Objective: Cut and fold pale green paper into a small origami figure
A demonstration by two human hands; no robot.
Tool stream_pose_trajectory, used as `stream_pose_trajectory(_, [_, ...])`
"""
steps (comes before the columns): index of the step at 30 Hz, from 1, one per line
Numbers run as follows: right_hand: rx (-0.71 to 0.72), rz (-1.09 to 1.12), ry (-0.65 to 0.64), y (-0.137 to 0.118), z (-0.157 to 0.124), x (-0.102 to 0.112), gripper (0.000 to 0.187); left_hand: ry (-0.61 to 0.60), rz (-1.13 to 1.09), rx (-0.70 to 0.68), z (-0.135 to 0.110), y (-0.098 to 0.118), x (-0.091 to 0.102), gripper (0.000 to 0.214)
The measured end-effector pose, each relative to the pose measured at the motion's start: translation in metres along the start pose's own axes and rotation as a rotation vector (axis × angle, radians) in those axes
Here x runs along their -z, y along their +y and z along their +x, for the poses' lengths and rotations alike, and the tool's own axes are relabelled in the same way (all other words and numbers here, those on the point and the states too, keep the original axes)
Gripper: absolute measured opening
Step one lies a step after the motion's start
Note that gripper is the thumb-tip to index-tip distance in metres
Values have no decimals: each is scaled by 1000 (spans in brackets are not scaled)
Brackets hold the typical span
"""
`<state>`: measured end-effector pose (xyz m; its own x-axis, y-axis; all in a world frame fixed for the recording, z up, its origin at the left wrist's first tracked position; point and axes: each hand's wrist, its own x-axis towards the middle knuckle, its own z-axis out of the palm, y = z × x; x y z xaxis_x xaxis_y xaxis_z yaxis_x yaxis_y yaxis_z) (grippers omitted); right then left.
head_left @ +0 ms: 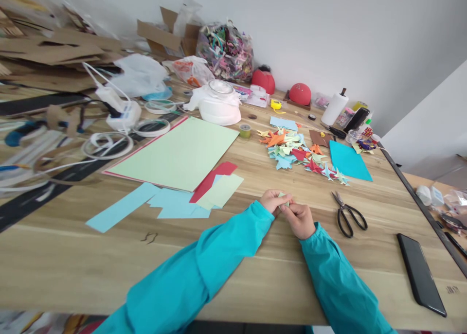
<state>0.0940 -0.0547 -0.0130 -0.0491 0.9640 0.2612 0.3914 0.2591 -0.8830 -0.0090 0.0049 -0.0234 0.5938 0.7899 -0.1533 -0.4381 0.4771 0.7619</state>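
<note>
Both hands meet above the middle of the wooden table (284, 275), pinching one small folded piece of pale green paper (283, 201). My left hand (272, 201) is closed on its left side, and my right hand (301, 219) grips it from the right with thumb and fingers. Much of the paper is hidden by the fingers. Beyond the hands lies a pile of small folded paper cranes (292, 149) in orange, green, blue and red. Black-handled scissors (346, 215) rest, blades slightly apart, to the right of my right hand.
Left of the hands are cut blue sheets (178, 205), a red piece (207, 181) and a large pale green sheet (178, 154). A turquoise sheet (350, 160) lies beyond the scissors. A black phone (421, 273) is at the right. White cables (109, 147) and a power adapter (126, 115) crowd the left.
</note>
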Motion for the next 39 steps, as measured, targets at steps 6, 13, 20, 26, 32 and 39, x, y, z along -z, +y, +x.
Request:
stream_pose_trajectory(6, [-12, 3, 28, -1, 0, 1, 47, 29, -42, -12, -1, -1, -2, 26])
stream_pose_trajectory(13, [-96, 75, -9, -2, -1, 2, 53, -23, 10, 0, -4, 1, -4, 27])
stream_pose_trajectory(20, [-83, 106, -13, 2, -1, 1, 55, 4, 94, 2, 0, 0, -2, 31])
stream_pose_trajectory(26, [-97, 91, -17, 0, -1, 1, 51, 34, 25, 5, -1, 0, -2, 31])
stream_pose_trajectory(32, [-48, -28, -36, 1, -1, 2, 46, 109, -55, -30, -1, 3, -3, 29])
stream_pose_trajectory(39, [-51, -69, 35, 5, 0, -1, 43, 133, 39, -15, 4, -5, 4, 27])
